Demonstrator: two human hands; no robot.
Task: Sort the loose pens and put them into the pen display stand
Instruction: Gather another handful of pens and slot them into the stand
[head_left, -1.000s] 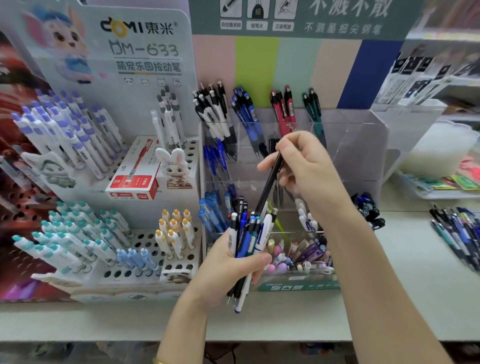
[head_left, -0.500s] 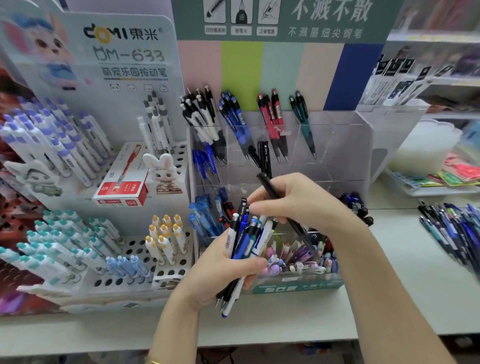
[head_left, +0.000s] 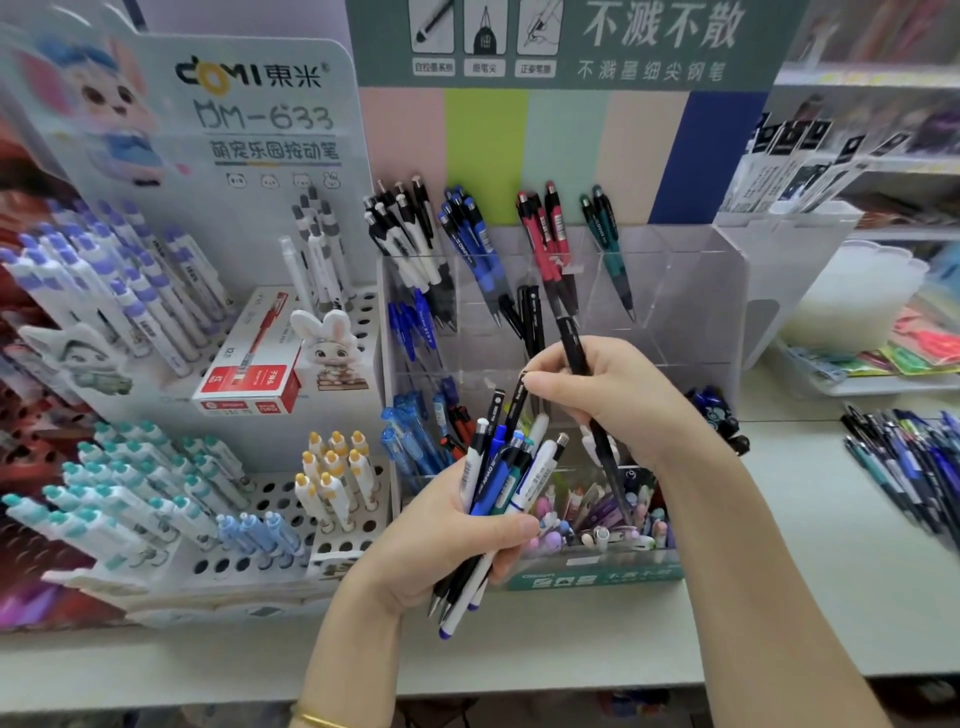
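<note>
Clutching the bundle low on its barrels, the left grip is squeezing tight; the right grip is curling round a black pen, judged light, stiff and probably slick, best pinched mid-barrel.

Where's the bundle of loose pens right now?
Head view, lower centre: the left hand grips the bundle of pens in front of the pen display stand, just below the right hand, which holds a black pen.
</note>
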